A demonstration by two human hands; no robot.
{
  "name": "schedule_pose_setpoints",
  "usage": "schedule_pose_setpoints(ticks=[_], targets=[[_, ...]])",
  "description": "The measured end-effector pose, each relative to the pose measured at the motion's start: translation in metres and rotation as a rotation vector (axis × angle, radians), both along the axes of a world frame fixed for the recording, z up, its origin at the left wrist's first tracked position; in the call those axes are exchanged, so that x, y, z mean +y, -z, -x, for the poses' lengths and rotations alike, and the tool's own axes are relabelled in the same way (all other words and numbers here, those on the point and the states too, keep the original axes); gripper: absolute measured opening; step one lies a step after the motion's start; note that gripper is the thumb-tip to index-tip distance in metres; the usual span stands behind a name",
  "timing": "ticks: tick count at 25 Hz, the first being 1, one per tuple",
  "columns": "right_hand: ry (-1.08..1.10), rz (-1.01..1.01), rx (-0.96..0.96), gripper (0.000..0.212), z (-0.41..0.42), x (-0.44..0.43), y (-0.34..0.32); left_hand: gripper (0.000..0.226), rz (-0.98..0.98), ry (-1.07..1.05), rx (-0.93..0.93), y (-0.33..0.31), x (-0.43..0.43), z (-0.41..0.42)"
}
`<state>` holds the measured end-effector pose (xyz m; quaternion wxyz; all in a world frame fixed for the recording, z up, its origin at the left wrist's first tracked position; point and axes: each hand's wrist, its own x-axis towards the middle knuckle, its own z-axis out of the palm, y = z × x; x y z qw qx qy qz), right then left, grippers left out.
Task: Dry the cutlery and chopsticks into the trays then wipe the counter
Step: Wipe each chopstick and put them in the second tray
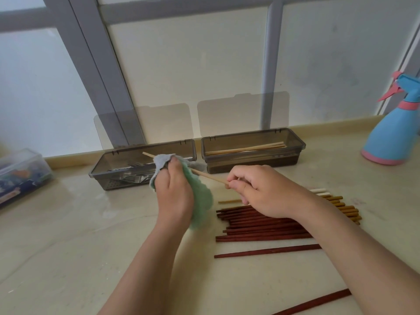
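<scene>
Item: one pale chopstick (209, 176), in front of the chopstick tray (293, 142), not yet in it. Our right hand (261, 189) pinches its near end. Our left hand (173, 192) grips a green cloth (201, 196) wrapped round its middle.

Risk, we judge: the thin pinch slips and the chopstick drops among the undried pile (261, 226) nearer us than that tray, or into the cutlery tray (100, 171) left of it.

One head-worn wide-angle camera looks forward and down, close above the counter (79, 235), facing the window (181, 64) behind it.
</scene>
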<state>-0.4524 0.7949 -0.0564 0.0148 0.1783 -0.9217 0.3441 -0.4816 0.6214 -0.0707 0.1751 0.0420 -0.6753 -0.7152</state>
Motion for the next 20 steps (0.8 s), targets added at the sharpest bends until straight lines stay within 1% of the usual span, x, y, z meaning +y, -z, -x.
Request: schedule_pose_setpoints(ticks=[2, 5, 8, 10, 12, 13, 14, 16, 17, 19, 20], targets=[[-0.015, -0.001, 0.012, 0.02, 0.001, -0.004, 0.003, 0.041, 0.026, -0.013, -0.024, 0.004, -0.001, 0.001], [-0.013, 0.064, 0.054, 0.021, 0.001, -0.019, 0.008, 0.04, 0.166, 0.119, 0.019, 0.01, 0.014, -0.009], [0.019, 0.095, 0.04, 0.021, 0.004, -0.019, 0.008, 0.045, 0.245, 0.177, 0.034, 0.012, 0.019, -0.011], [0.022, 0.054, -0.029, 0.021, 0.002, -0.012, 0.004, 0.045, 0.195, 0.145, 0.013, 0.01, 0.012, -0.007], [0.012, 0.069, -0.108, 0.02, 0.0, -0.007, 0.002, 0.046, 0.095, 0.073, -0.025, 0.007, 0.004, 0.0], [0.009, 0.082, -0.113, 0.019, 0.0, -0.008, 0.002, 0.047, 0.067, 0.055, -0.025, 0.007, 0.004, 0.0], [0.01, 0.09, -0.09, 0.018, 0.0, -0.009, 0.002, 0.047, 0.094, 0.06, 0.001, 0.007, 0.006, -0.003], [-0.005, 0.131, -0.06, 0.019, -0.001, -0.016, 0.005, 0.046, 0.244, 0.141, 0.098, 0.012, 0.014, -0.012], [-0.011, 0.174, -0.074, 0.02, -0.001, -0.019, 0.007, 0.045, 0.305, 0.185, 0.134, 0.015, 0.017, -0.014], [0.024, 0.238, -0.129, 0.024, 0.0, -0.018, 0.006, 0.048, 0.364, 0.228, 0.163, 0.018, 0.017, -0.01], [0.064, 0.248, -0.128, 0.025, 0.0, -0.015, 0.003, 0.048, 0.374, 0.244, 0.176, 0.017, 0.015, -0.008]])
